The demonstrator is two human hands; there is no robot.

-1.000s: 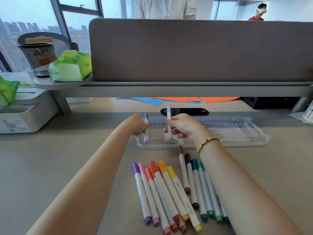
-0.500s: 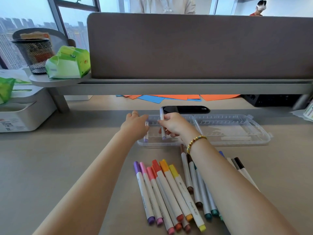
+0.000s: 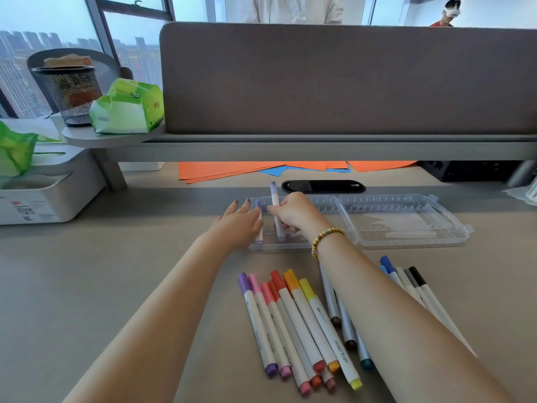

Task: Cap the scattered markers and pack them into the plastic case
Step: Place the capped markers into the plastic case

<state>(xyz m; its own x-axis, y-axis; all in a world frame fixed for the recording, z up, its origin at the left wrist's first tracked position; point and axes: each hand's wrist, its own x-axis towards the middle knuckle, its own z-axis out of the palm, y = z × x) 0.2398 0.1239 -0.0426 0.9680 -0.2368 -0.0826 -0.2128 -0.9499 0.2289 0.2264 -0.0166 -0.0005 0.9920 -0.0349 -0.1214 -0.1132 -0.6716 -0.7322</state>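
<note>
Both hands work at the left end of the clear case point(image 3: 406, 228), which lies open on the counter point(image 3: 87, 271) with its lid spread to the right. Left hand point(image 3: 239, 221) lies with fingers stretched out straight over the case's left edge, fingertips beside a pale lilac marker point(image 3: 259, 225) that lies in the tray; whether the thumb pinches it is hidden under the hand. Right hand point(image 3: 293, 213), with a bead bracelet point(image 3: 327, 238) on its wrist, has curled fingers and thumb pinching a second lilac marker point(image 3: 275, 205), held nearly upright with its lower end down in the tray just right of the first.

Nearer the person, a fan of capped markers point(image 3: 293, 324) lies on the counter between the forearms: purple, pink, reds, orange and yellow, caps pointing away. Just to their right a few more, brown and teal at their near ends, are partly covered by the right forearm. Beyond that arm lies another small group point(image 3: 406, 283) with blue, grey and black caps.

Behind the case are a black oval grommet point(image 3: 322, 186) and orange and blue paper sheets point(image 3: 232, 170) under a shelf point(image 3: 319, 149) backed by a grey screen point(image 3: 348, 80). On the shelf's left end stand a mesh cup point(image 3: 69, 94) and a green pack point(image 3: 128, 112). A white box point(image 3: 43, 193) sits at far left.
</note>
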